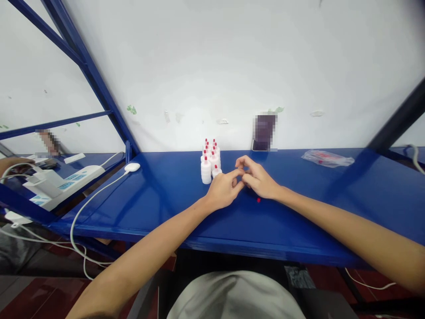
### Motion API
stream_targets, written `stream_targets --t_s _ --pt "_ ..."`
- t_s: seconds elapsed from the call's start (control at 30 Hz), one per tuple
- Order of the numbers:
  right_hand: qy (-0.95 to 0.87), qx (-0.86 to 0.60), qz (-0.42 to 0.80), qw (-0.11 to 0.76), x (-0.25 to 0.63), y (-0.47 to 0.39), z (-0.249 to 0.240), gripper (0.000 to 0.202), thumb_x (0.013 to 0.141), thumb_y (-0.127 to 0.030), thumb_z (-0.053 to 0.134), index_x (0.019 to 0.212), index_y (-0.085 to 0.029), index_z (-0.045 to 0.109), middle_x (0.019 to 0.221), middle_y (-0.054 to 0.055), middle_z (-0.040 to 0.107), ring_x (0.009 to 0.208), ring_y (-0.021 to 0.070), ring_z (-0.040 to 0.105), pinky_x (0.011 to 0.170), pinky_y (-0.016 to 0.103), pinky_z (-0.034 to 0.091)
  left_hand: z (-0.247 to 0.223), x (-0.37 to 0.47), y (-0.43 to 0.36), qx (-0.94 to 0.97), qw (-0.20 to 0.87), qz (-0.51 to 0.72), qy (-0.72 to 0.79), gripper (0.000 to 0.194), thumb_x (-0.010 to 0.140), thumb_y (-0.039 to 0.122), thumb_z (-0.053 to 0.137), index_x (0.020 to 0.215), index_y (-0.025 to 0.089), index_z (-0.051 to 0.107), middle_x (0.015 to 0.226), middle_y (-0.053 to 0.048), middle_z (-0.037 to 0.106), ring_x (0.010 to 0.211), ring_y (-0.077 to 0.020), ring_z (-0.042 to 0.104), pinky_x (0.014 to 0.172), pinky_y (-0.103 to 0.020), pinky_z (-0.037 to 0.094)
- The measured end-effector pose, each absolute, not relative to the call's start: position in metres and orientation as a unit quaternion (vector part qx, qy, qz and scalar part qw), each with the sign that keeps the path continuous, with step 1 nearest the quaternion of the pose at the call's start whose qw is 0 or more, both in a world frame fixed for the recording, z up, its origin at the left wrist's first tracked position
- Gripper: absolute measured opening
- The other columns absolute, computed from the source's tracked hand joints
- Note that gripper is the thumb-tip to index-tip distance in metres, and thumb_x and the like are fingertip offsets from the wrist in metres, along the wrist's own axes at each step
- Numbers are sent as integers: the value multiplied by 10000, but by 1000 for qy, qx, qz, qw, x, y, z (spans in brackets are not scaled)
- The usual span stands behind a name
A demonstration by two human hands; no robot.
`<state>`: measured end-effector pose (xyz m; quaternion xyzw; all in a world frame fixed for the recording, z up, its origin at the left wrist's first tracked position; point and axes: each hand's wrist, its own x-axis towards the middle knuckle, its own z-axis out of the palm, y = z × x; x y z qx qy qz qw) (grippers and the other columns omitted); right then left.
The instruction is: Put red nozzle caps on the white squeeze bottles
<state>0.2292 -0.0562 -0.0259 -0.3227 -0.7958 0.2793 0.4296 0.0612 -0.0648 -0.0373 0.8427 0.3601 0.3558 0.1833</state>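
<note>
Over the middle of the blue table my left hand [224, 188] and my right hand [258, 178] meet at the fingertips. Both hands have their fingers bent and pinched together; whatever is between them is too small or hidden to make out. Just left of them stands a group of several white bottles [206, 172] with red tips, upright and close together. One white bottle [216, 170] is partly hidden behind my left hand. A small red piece [258, 200] lies on the table below my right hand.
A phone [263, 132] with a blurred screen leans on the wall. A clear plastic bag [327, 158] with red contents lies at the right. A white cabled device [132, 167] sits at the left, near a power strip [71, 182]. Another person's hand [13, 164] shows at the far left.
</note>
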Motion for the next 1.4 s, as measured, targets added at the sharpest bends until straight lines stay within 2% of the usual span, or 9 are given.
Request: stream_targets --t_s 0.13,0.27,0.43,0.53,0.63,0.77,0.97,1.4 --pt "-794 -324 287 426 229 -58 -25 255 750 -108 439 955 -233 352 831 -40 406 552 81 376 525 249 351 -39 60 -65 848 199 349 345 201 903 211 502 1074 182 603 537 82 481 483 -84 444 550 -214 315" --pt "-785 -325 290 440 228 -56 -28 305 749 -106 480 981 -243 338 854 -39 390 558 77 390 517 244 361 -41 60 -65 852 196 351 335 179 913 201 479 1060 183 579 548 78 487 490 -87 449 551 -218 310" --pt "-760 -300 302 492 232 -49 -34 304 878 -312 503 1145 -248 373 876 -23 408 575 97 438 515 259 393 -34 57 -65 811 154 428 368 166 959 299 447 1018 190 558 543 78 460 478 -85 422 541 -227 306" --pt "-748 -304 298 509 236 -45 -35 300 900 -357 481 1166 -249 392 871 -23 424 563 100 466 540 276 409 -21 46 -63 778 48 487 394 174 936 335 491 971 193 585 611 44 496 554 -104 457 605 -249 365" --pt "-743 -328 281 511 238 -42 -35 264 888 -322 492 1129 -244 417 855 -26 432 583 107 488 578 286 419 -8 30 -56 747 -113 511 411 141 879 323 576 890 199 641 823 -39 570 819 -181 517 815 -339 409" --pt "-743 -346 269 505 238 -41 -34 230 879 -274 487 1100 -231 437 832 -29 440 599 114 504 606 295 420 -1 13 -49 730 -194 468 459 136 863 313 597 914 212 671 1089 -98 537 1022 -258 465 899 -425 374" --pt "-744 -360 261 499 240 -39 -34 198 884 -262 481 1077 -223 465 815 -30 463 593 117 510 610 298 415 -5 8 -47 760 -195 405 469 163 896 299 541 983 208 644 1203 -111 491 1111 -283 418 908 -437 359" --pt "-746 -373 255 490 240 -38 -34 184 882 -274 484 1055 -213 489 822 -19 499 590 118 520 587 285 409 -6 9 -48 794 -162 393 434 221 954 357 489 1036 229 649 1242 -107 486 1156 -268 419 924 -425 356"
